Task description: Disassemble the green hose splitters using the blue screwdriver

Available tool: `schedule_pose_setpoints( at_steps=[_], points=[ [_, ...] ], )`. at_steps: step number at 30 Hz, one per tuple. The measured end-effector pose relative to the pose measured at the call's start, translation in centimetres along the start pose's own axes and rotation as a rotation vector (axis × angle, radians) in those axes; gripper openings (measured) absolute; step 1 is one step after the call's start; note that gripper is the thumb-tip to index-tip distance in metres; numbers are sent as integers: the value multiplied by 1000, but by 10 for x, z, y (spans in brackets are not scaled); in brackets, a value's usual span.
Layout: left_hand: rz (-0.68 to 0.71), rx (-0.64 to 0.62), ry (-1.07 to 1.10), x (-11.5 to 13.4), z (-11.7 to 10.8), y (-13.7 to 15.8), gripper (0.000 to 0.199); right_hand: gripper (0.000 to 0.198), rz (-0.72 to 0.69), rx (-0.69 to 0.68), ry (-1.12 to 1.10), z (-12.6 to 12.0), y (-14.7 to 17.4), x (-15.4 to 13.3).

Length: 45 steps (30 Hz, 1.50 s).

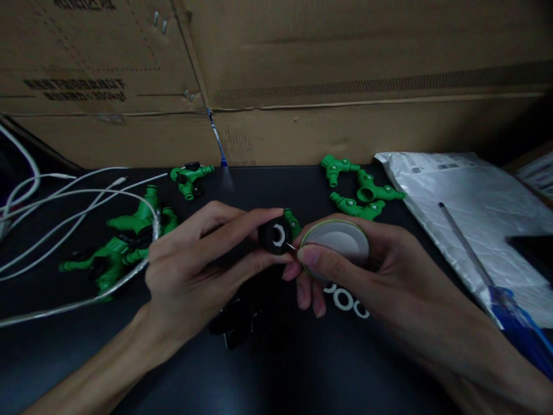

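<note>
My left hand (203, 253) pinches a black round fitting (266, 237) between thumb and fingers, its opening facing me. A white ring (280, 235) shows inside that opening. Just behind it a green piece (292, 222) appears; whether the two are joined I cannot tell. In my right hand (345, 259) rests a shallow round tin (337, 242) with a pale face and yellowish rim. Thumb and fingertips of that hand also grip a thin metal pin (292, 246), whose tip reaches the fitting's edge. Several white ring washers (343, 300) lie below my right hand.
Green hose connectors (125, 248) and white cables (82, 196) lie at left. More green connectors (360, 193) are at back right, beside a white mailer bag (466, 202) and a blue-handled screwdriver (514, 314). Black parts (239, 325) sit below my hands. A cardboard box (345, 69) stands behind.
</note>
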State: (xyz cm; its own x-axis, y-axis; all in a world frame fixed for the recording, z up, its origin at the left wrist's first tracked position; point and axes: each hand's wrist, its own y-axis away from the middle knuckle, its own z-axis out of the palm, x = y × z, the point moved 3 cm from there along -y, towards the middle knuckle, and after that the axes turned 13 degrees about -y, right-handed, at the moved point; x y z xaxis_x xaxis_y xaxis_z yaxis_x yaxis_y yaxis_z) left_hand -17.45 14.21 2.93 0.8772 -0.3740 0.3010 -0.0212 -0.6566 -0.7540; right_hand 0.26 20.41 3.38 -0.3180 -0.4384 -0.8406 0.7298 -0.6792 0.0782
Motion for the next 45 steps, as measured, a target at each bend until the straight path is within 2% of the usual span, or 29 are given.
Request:
schedule_pose_setpoints(
  at_steps=[3, 8, 13, 18, 20, 23, 25, 29, 36, 45],
  points=[
    [-35, -46, 41, -2, 4, 2, 40, 11, -27, 26, -24, -3, -1, 1],
    [-185, -134, 229, -3, 15, 9, 44, 9, -153, 152, -95, -11, -5, 2],
    [-99, -116, 257, 1, 15, 6, 42, 17, -67, 160, -215, -12, -6, 14],
    [-41, -81, 177, 3, 12, 2, 32, 11, 3, 116, -272, -12, -7, 20],
    [-70, -92, 193, 3, 14, 3, 34, 10, 3, 114, -258, -13, -7, 20],
    [-117, -10, 277, 1, 14, 4, 44, 10, -30, 135, -203, -15, -7, 18],
    [-105, 8, 262, 0, 13, 3, 38, 10, -58, 146, -165, -15, -7, 17],
    [-40, -85, 180, 1, 14, 3, 15, 9, -80, 159, -118, -13, -5, 16],
    [-61, -100, 272, 3, 17, 3, 15, 15, -130, 227, -10, -15, -5, 11],
    [-133, -204, 375, -1, 19, 5, 8, 21, -45, 223, 20, -16, -2, 6]
  ],
)
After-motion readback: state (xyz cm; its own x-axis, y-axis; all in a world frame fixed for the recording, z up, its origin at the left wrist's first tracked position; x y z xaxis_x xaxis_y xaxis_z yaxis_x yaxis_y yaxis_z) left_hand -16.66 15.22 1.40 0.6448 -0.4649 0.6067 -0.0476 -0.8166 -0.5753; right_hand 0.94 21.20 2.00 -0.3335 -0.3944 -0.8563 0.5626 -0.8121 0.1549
